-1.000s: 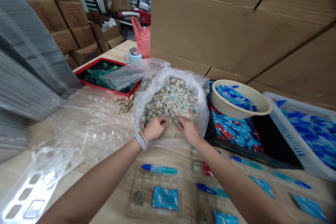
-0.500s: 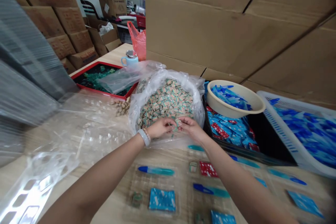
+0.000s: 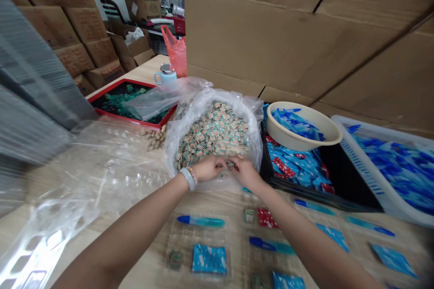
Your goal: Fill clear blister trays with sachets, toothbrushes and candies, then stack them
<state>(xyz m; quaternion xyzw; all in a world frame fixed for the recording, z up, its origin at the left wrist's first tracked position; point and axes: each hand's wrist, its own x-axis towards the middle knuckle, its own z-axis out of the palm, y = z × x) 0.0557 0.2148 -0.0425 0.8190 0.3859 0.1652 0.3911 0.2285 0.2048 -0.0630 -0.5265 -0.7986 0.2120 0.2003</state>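
Observation:
A clear plastic bag (image 3: 254, 122) with its rim rolled open is full of small tan-and-green square pieces (image 3: 217, 128). At the bag's near edge, my left hand (image 3: 206, 168) has its fingers pinched, with a little green-and-tan piece showing under the fingertips. My right hand (image 3: 246, 172) faces it closely, its thumb and fingers closed on a few of the same squares (image 3: 231, 165). The fingertips partly hide what each hand grips. Nearer me, clear blister trays hold a blue-and-teal pen-like item (image 3: 201, 221), a blue patterned packet (image 3: 209, 258) and a small square piece (image 3: 176, 259).
Right of the bag, a cream basin (image 3: 288, 137) of blue items rests on a black crate (image 3: 352, 185) with blue and red packets. Beyond it stands a white basket (image 3: 369, 180). Leftward are clear plastic sheets (image 3: 111, 167), a red-rimmed tray (image 3: 135, 122) and a blue mug (image 3: 167, 76).
Both hands have moved slightly down, and the right fingers have curled further over the small squares. The view has shifted a little.

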